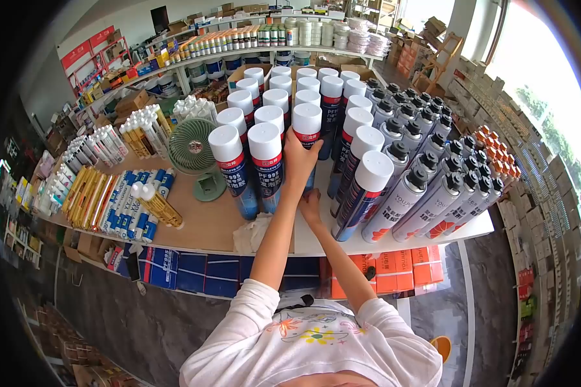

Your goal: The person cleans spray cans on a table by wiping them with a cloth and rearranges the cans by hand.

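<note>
The tabletop [206, 226] spreads wide in front of me, part bare wood and part white board, crowded with stock. Across its middle and far side stand rows of tall spray foam cans with white caps [306, 97], and to the right of them a block of silver cans with black nozzles [426, 161] leans away toward the edge. On the left lie bundles of sealant cartridges [119, 200], yellow ones and blue-and-white ones, flat on their sides. A small green desk fan [193, 147] stands between those cartridges and the cans, facing up toward me.

My left hand [298, 164] is closed around one foam can [306, 145] in the front row, fingers wrapped on its body just under the cap. That can is upright, with a broad white cap, a red band below it and a dark blue body with white lettering; it stands just beside two matching cans on its left. My right hand [312, 208] is lower, near the base of the same can, fingers curled, but I cannot tell whether it grips anything. A crumpled white cloth [252, 233] lies on the tabletop near my left forearm.
</note>
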Available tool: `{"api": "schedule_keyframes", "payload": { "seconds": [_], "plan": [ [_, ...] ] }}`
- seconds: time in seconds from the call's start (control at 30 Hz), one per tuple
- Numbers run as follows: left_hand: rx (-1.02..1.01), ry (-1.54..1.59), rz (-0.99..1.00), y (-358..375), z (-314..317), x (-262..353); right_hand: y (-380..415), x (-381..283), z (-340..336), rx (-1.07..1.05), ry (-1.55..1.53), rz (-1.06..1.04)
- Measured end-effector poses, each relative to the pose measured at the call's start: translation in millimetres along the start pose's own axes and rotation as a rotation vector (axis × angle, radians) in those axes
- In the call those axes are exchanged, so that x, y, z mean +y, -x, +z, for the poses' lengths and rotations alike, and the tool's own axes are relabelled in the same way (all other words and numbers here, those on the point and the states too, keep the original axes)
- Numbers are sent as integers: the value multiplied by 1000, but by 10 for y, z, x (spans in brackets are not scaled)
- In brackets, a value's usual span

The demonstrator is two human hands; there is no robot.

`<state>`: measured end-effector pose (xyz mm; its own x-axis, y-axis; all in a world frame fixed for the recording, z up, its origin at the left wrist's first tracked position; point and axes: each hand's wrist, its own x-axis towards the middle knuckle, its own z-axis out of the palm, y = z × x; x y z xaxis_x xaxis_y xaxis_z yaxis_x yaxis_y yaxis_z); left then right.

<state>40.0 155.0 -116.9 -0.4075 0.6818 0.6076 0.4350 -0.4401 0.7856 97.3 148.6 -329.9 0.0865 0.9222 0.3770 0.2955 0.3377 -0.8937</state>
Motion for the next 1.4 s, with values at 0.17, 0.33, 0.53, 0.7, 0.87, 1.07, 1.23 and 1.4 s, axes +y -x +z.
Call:
{"api": "schedule_keyframes", "payload": {
  "seconds": [0.17,0.33,0.53,0.7,0.87,1.07,1.23,1.4],
  "plan": [
    [-41,12,19,1,32,-41,-83,195,112,18,-16,-36],
    [-58,29,-3,-4,18,-49,-122,172,82,24,-96,-20],
    [-38,-69,39,166,81,-60,-76,351,-4,-19,-144,121],
    [-85,-140,92,461,-104,277,147,165,-238,-138,-94,168],
    [-85,23,227,766,-299,397,423,-396,-433,-109,-174,108],
    [-214,241,269,459,-302,624,624,-426,-431,-65,-274,192],
    [-231,217,393,-472,-23,973,692,-91,-337,-118,-396,251],
    [-419,-309,443,-1723,384,744,673,-216,-479,-117,-331,222]
  ]
}}
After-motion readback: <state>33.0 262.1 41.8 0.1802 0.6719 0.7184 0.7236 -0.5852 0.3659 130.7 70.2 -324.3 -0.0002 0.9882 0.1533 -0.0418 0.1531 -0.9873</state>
